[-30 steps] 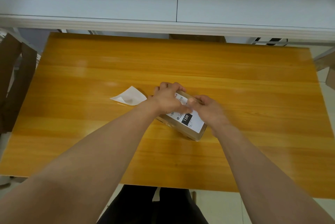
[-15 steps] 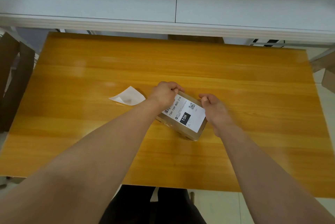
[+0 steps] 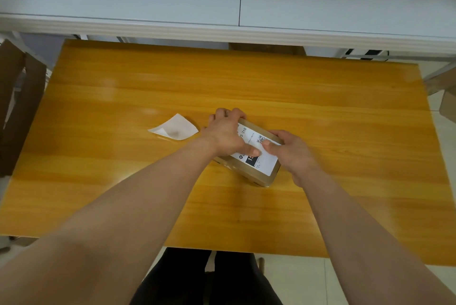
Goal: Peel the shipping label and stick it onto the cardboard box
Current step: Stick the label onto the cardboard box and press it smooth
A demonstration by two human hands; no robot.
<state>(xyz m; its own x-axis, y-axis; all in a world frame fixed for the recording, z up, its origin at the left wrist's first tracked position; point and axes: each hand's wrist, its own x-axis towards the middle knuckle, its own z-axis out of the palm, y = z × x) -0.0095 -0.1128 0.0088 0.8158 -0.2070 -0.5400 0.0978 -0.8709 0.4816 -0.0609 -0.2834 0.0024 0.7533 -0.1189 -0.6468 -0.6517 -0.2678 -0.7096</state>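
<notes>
Both hands are on the small brown cardboard box (image 3: 249,171) lying askew near the middle of the orange wooden bench (image 3: 320,107). The left hand (image 3: 225,133) curls loosely over its far left end, thumb pressed flat on the white printed shipping label (image 3: 265,160) on top. The right hand (image 3: 290,151) lies on the label's right side, fingers bent, thumb pressing beside the other. A curled white backing sheet (image 3: 176,129) lies just left. Bare bench surrounds the box.

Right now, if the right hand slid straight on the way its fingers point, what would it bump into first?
Probably the left hand: the right hand points left across the shipping label on the cardboard box, and their fingertips nearly meet there.
</notes>
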